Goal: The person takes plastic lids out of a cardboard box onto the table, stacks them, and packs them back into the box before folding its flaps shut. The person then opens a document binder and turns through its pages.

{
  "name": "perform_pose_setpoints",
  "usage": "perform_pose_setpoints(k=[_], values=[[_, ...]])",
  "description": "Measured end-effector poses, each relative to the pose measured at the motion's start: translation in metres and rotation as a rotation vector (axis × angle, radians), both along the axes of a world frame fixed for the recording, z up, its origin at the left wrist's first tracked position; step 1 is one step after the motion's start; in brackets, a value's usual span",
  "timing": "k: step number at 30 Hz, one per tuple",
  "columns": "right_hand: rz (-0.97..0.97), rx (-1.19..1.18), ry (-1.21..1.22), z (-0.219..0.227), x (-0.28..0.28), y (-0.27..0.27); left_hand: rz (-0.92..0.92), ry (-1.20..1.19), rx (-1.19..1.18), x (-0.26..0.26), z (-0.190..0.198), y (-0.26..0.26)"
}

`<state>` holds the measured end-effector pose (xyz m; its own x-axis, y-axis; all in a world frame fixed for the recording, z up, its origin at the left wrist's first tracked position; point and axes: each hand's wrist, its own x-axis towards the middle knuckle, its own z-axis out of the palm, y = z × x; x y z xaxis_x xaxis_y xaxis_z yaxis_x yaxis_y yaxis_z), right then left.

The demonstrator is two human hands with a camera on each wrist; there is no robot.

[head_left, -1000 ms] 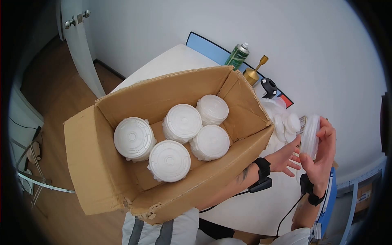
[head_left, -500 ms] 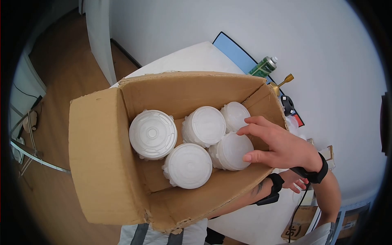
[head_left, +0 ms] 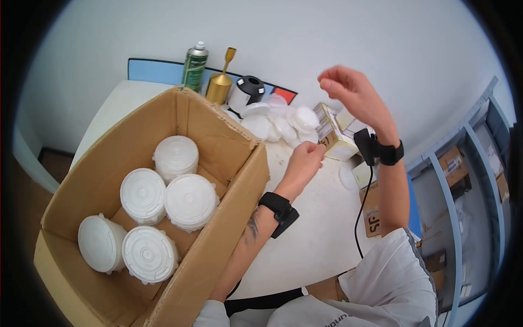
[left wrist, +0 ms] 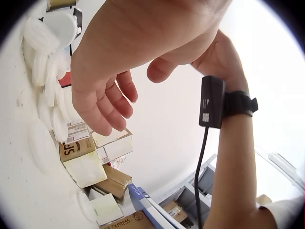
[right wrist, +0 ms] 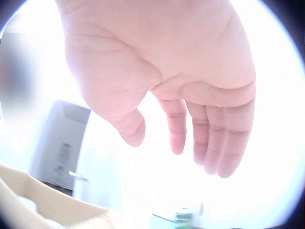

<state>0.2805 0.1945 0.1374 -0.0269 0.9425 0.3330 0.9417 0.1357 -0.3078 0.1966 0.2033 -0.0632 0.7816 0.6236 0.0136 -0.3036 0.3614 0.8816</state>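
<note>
Several stacks of white plastic lids (head_left: 143,195) stand inside an open cardboard box (head_left: 218,218) at the left of the head view. Over the table, right of the box, the left hand (head_left: 300,168) is near a pile of loose white lids (head_left: 283,124); in its own wrist view the left hand (left wrist: 138,52) has loosely bent fingers and holds nothing. Raised in front of the wall, the right hand (head_left: 359,98) is empty; the right wrist view shows the right hand (right wrist: 167,71) with fingers hanging relaxed and thumb apart.
Behind the box stand a green spray can (head_left: 194,66), a gold candle holder (head_left: 219,84) and a black-and-white device (head_left: 246,94). Small cartons (head_left: 335,136) are right of the lid pile, near a blue folder (head_left: 414,210). A cable (head_left: 357,223) hangs from the right wrist camera.
The view has turned right. The right hand carried lids one second ago, was over the stacks half a second ago, and is now empty, raised beyond the table's right part.
</note>
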Motion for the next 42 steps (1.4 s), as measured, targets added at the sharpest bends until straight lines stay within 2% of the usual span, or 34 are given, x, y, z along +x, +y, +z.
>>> perform_pose_setpoints(k=[1,3,4,5,6,8,10,13,15,17,18,19,21,22,24,25,27,28,29,30,32,33,34,36,37,38,39,40,41,42], values=[[-0.272,-0.103,-0.074,-0.015,0.036,-0.013,-0.030,0.002,0.011,0.009,-0.010,0.001],[-0.494,-0.368,-0.429,-0.066,0.114,-0.049,0.205,0.258,0.576,0.017,-0.028,0.001],[-0.619,-0.553,-0.473,-0.093,0.145,-0.070,0.196,0.254,0.590,0.012,-0.025,-0.002],[-0.738,-0.740,-0.512,-0.117,0.165,-0.088,0.177,0.448,0.786,0.001,-0.017,-0.008],[-0.809,-0.768,-0.410,-0.135,0.175,-0.100,0.157,0.649,0.981,-0.005,-0.015,-0.011],[-0.883,-0.798,-0.284,-0.191,0.212,-0.124,0.077,0.739,1.085,-0.008,-0.022,-0.010],[-0.834,-0.616,-0.223,-0.263,0.267,-0.146,-0.006,0.828,1.187,-0.008,-0.029,-0.011],[-0.781,-0.488,-0.125,-0.249,0.208,-0.160,-0.052,0.848,1.250,-0.009,-0.036,-0.011],[-0.740,-0.441,-0.182,-0.239,0.168,-0.166,-0.144,0.851,1.284,-0.009,-0.036,-0.011],[-0.527,-0.414,-0.035,-0.224,0.144,-0.170,-0.163,0.849,1.305,-0.009,-0.038,-0.011],[-0.508,-0.303,0.089,-0.226,0.142,-0.170,-0.179,0.842,1.317,-0.008,-0.039,-0.011],[-0.506,-0.301,0.093,-0.217,0.137,-0.167,-0.178,0.846,1.319,-0.008,-0.042,-0.013],[-0.467,-0.270,0.287,-0.191,0.120,-0.152,-0.177,0.839,1.415,-0.009,-0.048,-0.015],[-0.458,-0.270,0.290,-0.192,0.118,-0.143,-0.173,0.848,1.414,-0.009,-0.050,-0.015],[-0.358,0.054,0.084,-0.201,0.117,-0.126,-0.225,0.886,1.519,-0.006,-0.056,-0.014],[-0.353,0.058,0.084,-0.209,0.114,-0.115,-0.219,0.890,1.520,-0.004,-0.063,-0.011],[-0.218,0.100,0.048,-0.235,0.112,-0.095,-0.005,0.795,1.509,0.000,-0.079,-0.009],[-0.189,0.039,-0.089,-0.260,0.121,-0.087,-0.003,0.800,1.505,-0.002,-0.071,-0.009],[-0.177,0.042,-0.086,-0.254,0.116,-0.084,-0.008,0.845,1.349,-0.003,-0.057,-0.006],[-0.180,-0.066,0.017,-0.247,0.112,-0.083,-0.009,0.886,1.190,-0.007,-0.048,-0.002],[-0.232,-0.214,0.134,-0.242,0.108,-0.078,0.083,0.904,1.215,-0.013,-0.048,0.002],[-0.232,-0.217,0.129,-0.242,0.107,-0.078,0.162,0.906,1.251,-0.012,-0.047,0.002],[-0.225,-0.197,0.091,-0.241,0.107,-0.078,0.163,0.899,1.250,-0.011,-0.043,0.001],[-0.211,-0.177,0.047,-0.240,0.112,-0.078,0.152,0.875,1.103,-0.013,-0.033,0.001],[-0.187,-0.167,0.342,-0.242,0.119,-0.078,0.164,0.877,1.095,-0.011,-0.033,0.002],[-0.157,-0.160,0.636,-0.238,0.115,-0.075,0.207,0.771,0.973,-0.005,-0.036,0.003],[-0.144,-0.166,0.629,-0.235,0.111,-0.076,0.247,0.663,0.854,0.002,-0.039,0.004],[-0.038,-0.101,0.956,-0.219,0.095,-0.082,0.255,0.456,0.749,0.017,-0.056,0.011],[0.070,-0.031,1.279,-0.209,0.087,-0.087,0.263,0.450,0.747,0.011,-0.040,0.010],[0.094,-0.048,1.246,-0.211,0.099,-0.093,0.052,0.229,0.234,0.006,-0.024,0.006]])
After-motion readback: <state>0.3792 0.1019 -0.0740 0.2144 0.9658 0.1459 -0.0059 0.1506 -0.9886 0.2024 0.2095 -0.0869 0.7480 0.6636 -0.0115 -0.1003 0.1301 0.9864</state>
